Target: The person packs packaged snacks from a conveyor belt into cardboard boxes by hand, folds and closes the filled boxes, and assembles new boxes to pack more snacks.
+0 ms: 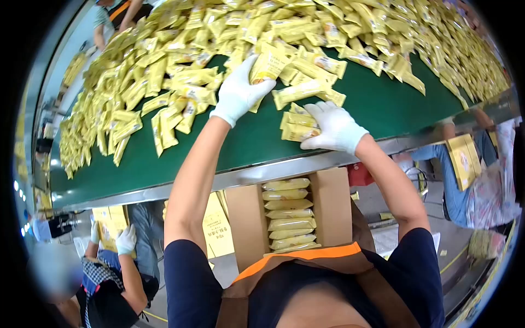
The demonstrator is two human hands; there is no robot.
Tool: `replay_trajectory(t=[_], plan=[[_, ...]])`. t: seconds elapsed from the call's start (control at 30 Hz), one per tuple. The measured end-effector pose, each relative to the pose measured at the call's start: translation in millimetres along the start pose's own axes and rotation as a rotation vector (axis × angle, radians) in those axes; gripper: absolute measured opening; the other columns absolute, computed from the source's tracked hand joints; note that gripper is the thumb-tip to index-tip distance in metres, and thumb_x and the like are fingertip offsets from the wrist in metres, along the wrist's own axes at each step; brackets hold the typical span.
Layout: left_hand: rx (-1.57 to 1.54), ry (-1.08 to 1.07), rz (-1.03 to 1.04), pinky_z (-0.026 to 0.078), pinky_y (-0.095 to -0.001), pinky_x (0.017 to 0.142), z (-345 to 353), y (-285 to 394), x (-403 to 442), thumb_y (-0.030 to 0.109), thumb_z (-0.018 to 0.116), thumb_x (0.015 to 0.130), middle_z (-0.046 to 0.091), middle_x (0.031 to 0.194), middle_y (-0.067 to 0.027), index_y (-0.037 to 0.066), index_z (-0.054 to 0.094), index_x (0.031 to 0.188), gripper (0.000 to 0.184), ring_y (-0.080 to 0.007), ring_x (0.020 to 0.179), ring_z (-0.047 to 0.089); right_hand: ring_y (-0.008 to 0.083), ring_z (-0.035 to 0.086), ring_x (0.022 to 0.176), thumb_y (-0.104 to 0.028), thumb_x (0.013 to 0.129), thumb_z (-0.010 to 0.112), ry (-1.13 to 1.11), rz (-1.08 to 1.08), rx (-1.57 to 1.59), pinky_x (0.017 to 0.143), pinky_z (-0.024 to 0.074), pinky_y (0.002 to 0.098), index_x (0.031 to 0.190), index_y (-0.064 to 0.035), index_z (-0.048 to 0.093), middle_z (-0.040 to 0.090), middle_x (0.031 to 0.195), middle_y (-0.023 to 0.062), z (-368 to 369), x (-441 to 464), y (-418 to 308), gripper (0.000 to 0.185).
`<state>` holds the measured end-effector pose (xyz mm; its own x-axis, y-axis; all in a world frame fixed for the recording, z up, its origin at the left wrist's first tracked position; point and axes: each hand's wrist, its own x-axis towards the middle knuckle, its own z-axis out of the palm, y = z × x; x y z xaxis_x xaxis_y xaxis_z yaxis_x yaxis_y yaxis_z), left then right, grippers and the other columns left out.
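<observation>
My left hand (240, 94), in a white glove, grips a yellow snack packet (269, 64) between thumb and fingers above the green conveyor belt (213, 156). To its right, my right hand (334, 128), also gloved, is closed around a small group of yellow packets (298, 126) resting on the belt near its front edge; its fingertips are partly hidden. Loose packets (302, 92) lie between and beyond both hands. Below the belt edge, against my body, an open cardboard box (245, 221) holds a row of several packets (288, 205) standing on edge.
A large heap of yellow packets (295, 27) covers the far belt. A metal rim (262, 174) runs along the front. Printed yellow cartons (217, 229) stand left of the box. At lower left, a gloved co-worker (117, 273) handles a yellow carton; other people sit at right and stand at far left.
</observation>
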<state>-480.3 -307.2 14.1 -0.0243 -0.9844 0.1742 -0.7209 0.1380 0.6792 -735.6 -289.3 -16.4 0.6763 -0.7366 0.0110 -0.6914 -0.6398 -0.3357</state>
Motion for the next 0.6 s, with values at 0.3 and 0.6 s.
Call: replay_trajectory(t=[0.3,0.6], plan=[[0.175,-0.346,-0.089,0.031,-0.0441,0.111,-31.4,-47.1,-50.3,0.045,0.069,0.077,0.067,0.120,-0.0130,0.010,0.051,0.138,0.073,-0.0272,0.110,0.062,0.0373,0.061,0.106,-0.049,0.062,0.078,-0.241,-0.051,0.230,0.095,0.0479,0.0400,0.122,-0.0003,0.057,0.063,0.110,0.0226,-40.9,-9.0,13.9,0.080],[-0.081,-0.138,-0.172,0.051,-0.0337,0.086,12.1,-73.2,3.1,0.039,0.076,0.077,0.067,0.117,-0.0153,0.003,0.049,0.141,0.078,-0.0247,0.098,0.064,0.0342,0.064,0.101,-0.058,0.063,0.074,-0.581,-0.152,0.132,0.087,0.0490,0.0399,0.115,-0.0035,0.062,0.065,0.110,0.0181,-34.9,89.6,9.0,0.076]])
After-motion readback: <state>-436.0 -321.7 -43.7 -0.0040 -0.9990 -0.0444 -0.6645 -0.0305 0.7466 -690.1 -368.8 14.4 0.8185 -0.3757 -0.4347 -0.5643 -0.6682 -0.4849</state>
